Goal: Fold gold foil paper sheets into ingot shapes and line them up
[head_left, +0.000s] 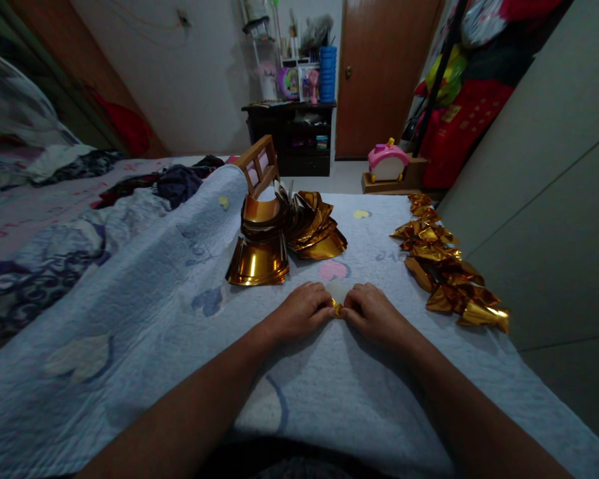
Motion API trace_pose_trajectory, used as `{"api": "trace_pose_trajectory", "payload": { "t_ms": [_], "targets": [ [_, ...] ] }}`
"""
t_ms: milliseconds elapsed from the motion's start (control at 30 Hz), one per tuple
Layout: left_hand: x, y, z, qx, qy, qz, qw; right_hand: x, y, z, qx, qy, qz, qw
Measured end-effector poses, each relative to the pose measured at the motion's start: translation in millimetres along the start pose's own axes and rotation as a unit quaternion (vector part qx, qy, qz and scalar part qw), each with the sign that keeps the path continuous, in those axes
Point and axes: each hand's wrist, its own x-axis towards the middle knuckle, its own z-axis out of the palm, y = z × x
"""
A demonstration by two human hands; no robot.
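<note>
My left hand (303, 311) and my right hand (374, 313) rest side by side on a pale blue quilted blanket (144, 313). Their fingertips meet and pinch a small piece of gold foil paper (337, 308), which is mostly hidden under the fingers. Both hands are closed on it. Just beyond the hands stands a stack of curved gold foil sheets (259, 256), with more sheets fanned out (314, 229) behind it. To the right lies a row of several folded gold foil pieces (446, 266).
A grey wall or cabinet (544, 199) runs along the right edge of the blanket. Crumpled bedding and clothes (60, 219) lie at the left. A wooden frame (259, 163) stands behind the foil. A dark shelf unit (292, 133), a door and a pink toy (387, 159) are at the back.
</note>
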Motion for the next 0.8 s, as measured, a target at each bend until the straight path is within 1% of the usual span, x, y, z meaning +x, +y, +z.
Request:
{"api": "trace_pose_trajectory", "payload": {
  "t_ms": [233, 567, 800],
  "targets": [
    [0, 2, 1, 0.010, 0.003, -0.018, 1.000, 1, -1, -1, -0.015, -0.014, -0.007, 1.000],
    [-2, 4, 3, -0.043, 0.029, -0.036, 0.998, -1, -8, -1, -0.032, -0.005, 0.020, 0.999],
    [-2, 7, 2, -0.054, 0.039, -0.041, 0.997, -1, -11, -1, -0.046, -0.008, 0.032, 0.998]
  ]
}}
